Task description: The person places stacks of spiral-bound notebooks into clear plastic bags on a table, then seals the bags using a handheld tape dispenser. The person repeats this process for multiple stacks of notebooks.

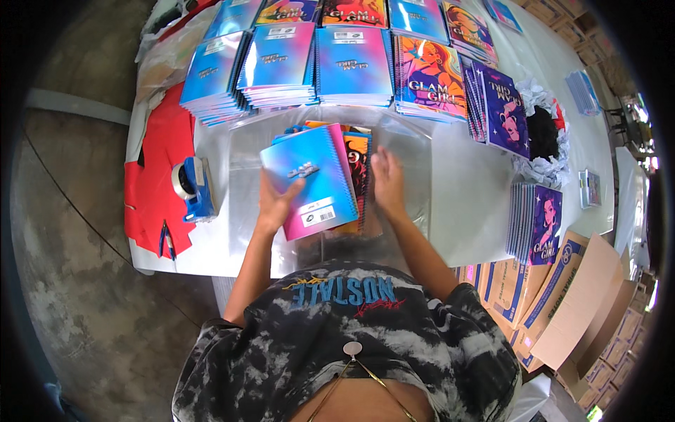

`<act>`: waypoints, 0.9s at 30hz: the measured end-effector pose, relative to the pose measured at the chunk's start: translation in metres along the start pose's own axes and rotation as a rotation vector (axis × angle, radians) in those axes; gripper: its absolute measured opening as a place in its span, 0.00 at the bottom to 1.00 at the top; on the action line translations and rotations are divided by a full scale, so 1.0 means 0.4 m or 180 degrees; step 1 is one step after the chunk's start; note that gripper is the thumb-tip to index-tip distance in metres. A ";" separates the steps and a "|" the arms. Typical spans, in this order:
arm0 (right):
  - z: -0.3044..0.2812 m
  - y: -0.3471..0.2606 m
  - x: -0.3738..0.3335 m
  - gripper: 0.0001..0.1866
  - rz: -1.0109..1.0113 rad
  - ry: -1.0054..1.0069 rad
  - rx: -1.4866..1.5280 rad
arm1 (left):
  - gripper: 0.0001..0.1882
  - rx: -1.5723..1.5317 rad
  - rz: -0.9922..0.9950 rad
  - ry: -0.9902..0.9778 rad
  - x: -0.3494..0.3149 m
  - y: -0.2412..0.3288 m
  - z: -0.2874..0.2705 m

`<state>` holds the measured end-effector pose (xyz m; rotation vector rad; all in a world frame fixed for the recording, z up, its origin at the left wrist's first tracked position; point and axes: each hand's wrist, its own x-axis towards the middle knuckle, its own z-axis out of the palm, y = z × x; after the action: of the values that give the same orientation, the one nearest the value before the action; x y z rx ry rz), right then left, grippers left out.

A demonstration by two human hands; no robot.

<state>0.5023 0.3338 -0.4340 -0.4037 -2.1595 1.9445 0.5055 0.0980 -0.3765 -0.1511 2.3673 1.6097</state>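
A blue and pink spiral notebook (309,184), turned at an angle, is gripped at its left edge by my left hand (276,200), thumb lying across its cover. Under it are several more notebooks; an orange and dark cover (359,169) shows along the right side, and the rest is mostly hidden. My right hand (389,181) is beside the pile's right edge, fingers stretched out, holding nothing. A clear plastic sheet (411,218) lies on the table beneath the pile.
Stacked notebooks (354,67) line the table's far side. A blue tape dispenser (198,188), red cloth (162,179) and pens (166,241) lie at left. To the right are purple notebooks (545,225) and crumpled paper (541,171); cardboard boxes (562,299) are at lower right.
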 end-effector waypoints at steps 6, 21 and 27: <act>0.045 -0.100 -0.083 0.33 0.1131 -0.0571 0.0527 | 0.58 0.1525 -0.0482 0.0561 0.000 -0.007 0.040; -0.012 -0.230 -0.195 0.35 0.0085 -0.1345 0.1138 | 0.45 -0.1505 0.0734 -0.0061 -0.048 0.038 -0.066; -0.045 -0.165 -0.213 0.34 -0.0021 -0.1185 0.1113 | 0.41 -0.1289 0.0254 -0.0975 -0.074 0.027 -0.065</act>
<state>0.5841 0.3159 -0.3640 0.0293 -1.9391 2.4934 0.5270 0.0761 -0.3496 0.1063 1.8246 1.9735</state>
